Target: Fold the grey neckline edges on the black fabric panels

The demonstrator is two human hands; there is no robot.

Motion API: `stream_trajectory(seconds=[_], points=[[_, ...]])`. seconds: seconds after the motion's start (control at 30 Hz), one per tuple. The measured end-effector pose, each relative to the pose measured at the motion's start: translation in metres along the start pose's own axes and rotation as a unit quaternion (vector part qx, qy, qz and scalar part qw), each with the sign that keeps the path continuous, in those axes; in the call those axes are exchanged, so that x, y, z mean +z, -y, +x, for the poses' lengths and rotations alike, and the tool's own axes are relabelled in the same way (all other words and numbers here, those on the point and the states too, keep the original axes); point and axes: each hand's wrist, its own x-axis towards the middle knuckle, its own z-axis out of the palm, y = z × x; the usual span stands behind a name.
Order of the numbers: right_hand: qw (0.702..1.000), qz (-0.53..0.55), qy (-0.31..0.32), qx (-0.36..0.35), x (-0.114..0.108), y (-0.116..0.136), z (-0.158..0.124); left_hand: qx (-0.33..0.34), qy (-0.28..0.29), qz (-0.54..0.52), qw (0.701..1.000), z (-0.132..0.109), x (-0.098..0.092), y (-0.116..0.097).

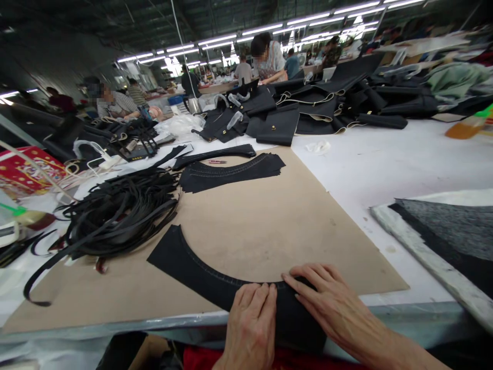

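A curved black leather piece [185, 264] with a stitched edge lies on a brown cardboard sheet [269, 221] at the table's near edge. My left hand [252, 321] rests flat on its right part, fingers stretched and close together. My right hand [327, 300] lies flat beside it, fingers spread over the same piece's inner edge. Neither hand grips anything.
A tangle of black straps [115, 216] lies to the left. A stack of curved black pieces [231, 172] sits further back. Black bag panels [308, 110] are heaped at the far end. Grey felt [450, 231] lies to the right. Other people work at tables behind.
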Motion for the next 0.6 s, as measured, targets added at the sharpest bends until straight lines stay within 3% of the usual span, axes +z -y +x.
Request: stream_trajectory(seconds=[0.13, 0.23, 0.37, 0.5, 0.6], points=[[1.0, -0.008, -0.002, -0.006, 0.005, -0.002, 0.0, -0.113, -0.011, -0.109, 0.988, 0.001, -0.013, 0.005], [1.0, -0.01, -0.002, -0.006, 0.005, -0.002, -0.001, -0.157, -0.018, -0.111, 0.981, 0.0, -0.019, 0.01], [0.999, -0.033, -0.018, -0.008, 0.004, 0.0, -0.001, -0.087, 0.039, -0.044, 0.995, -0.001, -0.018, 0.013], [0.996, -0.066, -0.051, -0.041, 0.01, -0.002, -0.002, -0.017, 0.054, 0.035, 0.998, -0.002, -0.018, 0.012], [0.987, -0.097, -0.11, -0.071, 0.026, -0.014, -0.005, -0.023, 0.061, 0.006, 0.998, -0.002, -0.022, 0.012]])
